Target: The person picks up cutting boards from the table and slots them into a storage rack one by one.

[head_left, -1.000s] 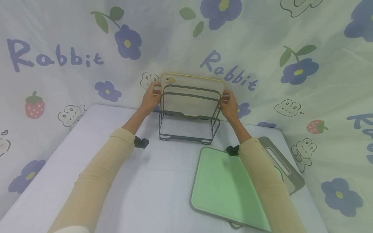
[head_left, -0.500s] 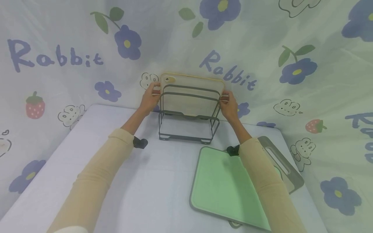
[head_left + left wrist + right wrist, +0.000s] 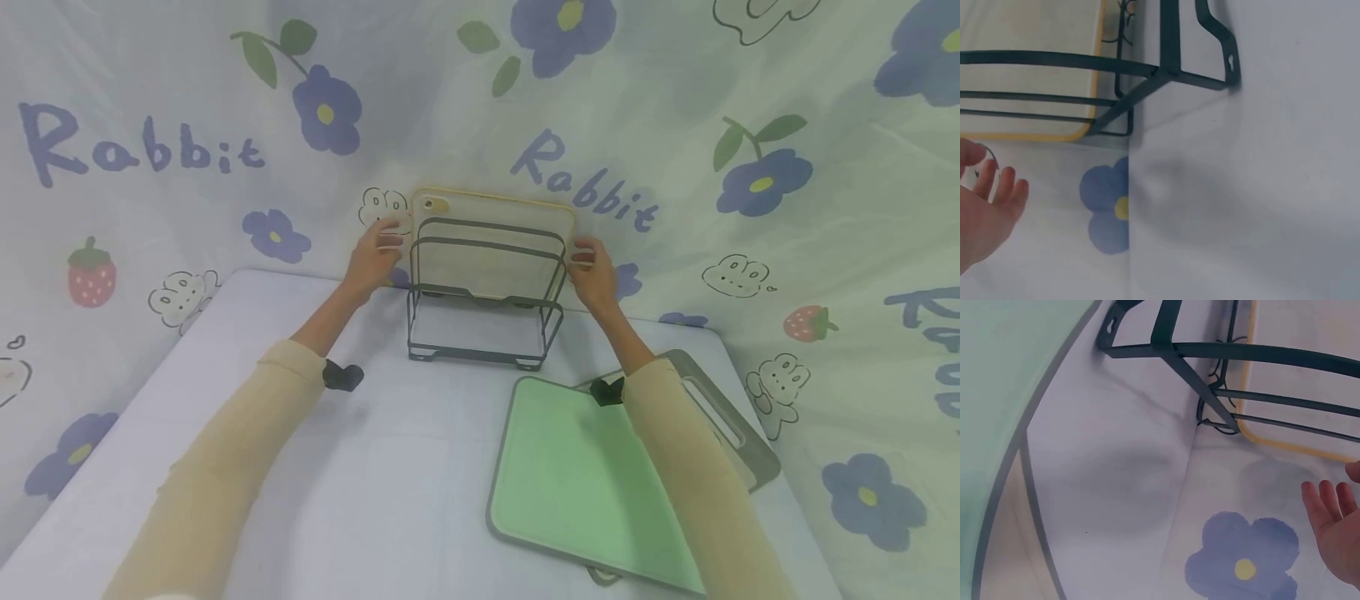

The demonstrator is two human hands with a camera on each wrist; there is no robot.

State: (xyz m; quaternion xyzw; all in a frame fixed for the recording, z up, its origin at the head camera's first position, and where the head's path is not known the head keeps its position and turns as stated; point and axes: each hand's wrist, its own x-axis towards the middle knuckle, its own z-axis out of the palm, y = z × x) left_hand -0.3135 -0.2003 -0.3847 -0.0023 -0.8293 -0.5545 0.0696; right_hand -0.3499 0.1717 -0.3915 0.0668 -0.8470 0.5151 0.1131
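Note:
A pale cutting board (image 3: 495, 205) with a yellow rim and a small hole in its top left corner stands upright in a dark metal rack (image 3: 480, 357). The rack's hoops cross in front of it. My left hand (image 3: 372, 260) is off the board's left edge, fingers loosely bent and holding nothing; the left wrist view shows a gap between the fingers (image 3: 1005, 186) and the yellow rim. By the board's right edge is my right hand (image 3: 592, 271), its fingers relaxed with nothing in them. In the right wrist view it sits apart from the rim.
A green cutting board (image 3: 577, 483) with a grey rim lies on the white-covered table (image 3: 375, 500) at the right, partly under my right sleeve. Beneath it is another board with a slotted grey handle (image 3: 742, 433). A printed cloth wall (image 3: 450, 108) rises right behind the rack.
Both hands have let go of the yellow-rimmed cutting board's sides. My left hand has moved left and away from it, my right hand slightly outward. The board stays in the rack.

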